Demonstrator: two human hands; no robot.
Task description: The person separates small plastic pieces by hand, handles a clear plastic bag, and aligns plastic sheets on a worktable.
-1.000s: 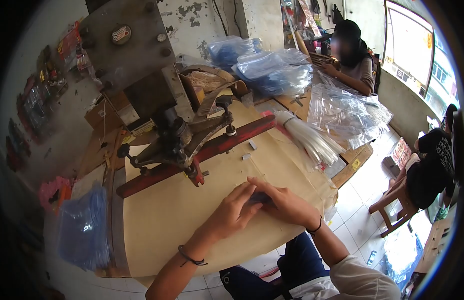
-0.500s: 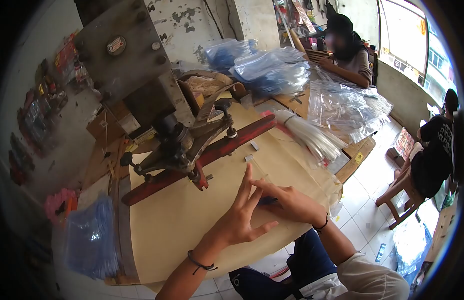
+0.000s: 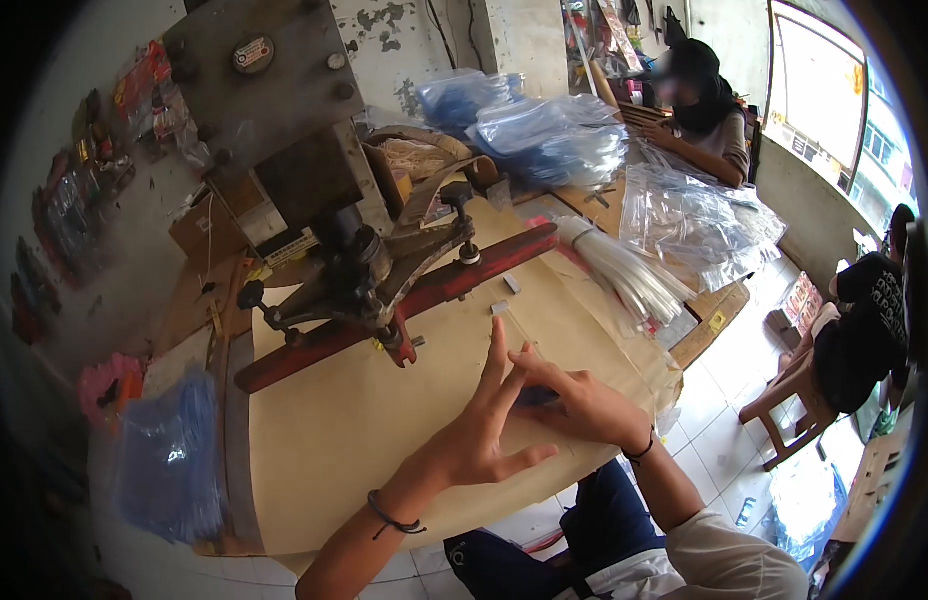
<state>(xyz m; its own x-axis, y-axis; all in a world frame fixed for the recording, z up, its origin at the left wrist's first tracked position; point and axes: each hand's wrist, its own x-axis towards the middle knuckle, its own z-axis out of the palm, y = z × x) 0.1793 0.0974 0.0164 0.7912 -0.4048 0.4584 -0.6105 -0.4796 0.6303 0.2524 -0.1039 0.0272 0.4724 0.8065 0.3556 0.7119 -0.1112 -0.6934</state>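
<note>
My left hand (image 3: 484,425) is raised over the brown sheet (image 3: 384,440) on the table, its fingers spread and its palm holding nothing. My right hand (image 3: 592,403) is beside it, index finger stretched out so that its tip meets the left hand's fingers; its lower fingers are partly hidden. A small dark blue thing (image 3: 536,396) shows between the hands, its kind unclear. Just beyond the fingertips, two small grey blocks (image 3: 500,308) lie on the sheet. Across the far side of the sheet runs the red bar (image 3: 454,291) of a press (image 3: 359,270).
Stacks of clear bluish plastic bags (image 3: 549,135) lie at the back, with a bundle of clear strips (image 3: 624,262) nearer. More blue plastic sheets (image 3: 171,460) are at the left edge. One person (image 3: 709,110) sits across the table; another sits on a stool (image 3: 799,405) at right.
The view has shifted slightly, so the press appears a little to the right. Both hands keep nearly the same pose, fingertips still together.
</note>
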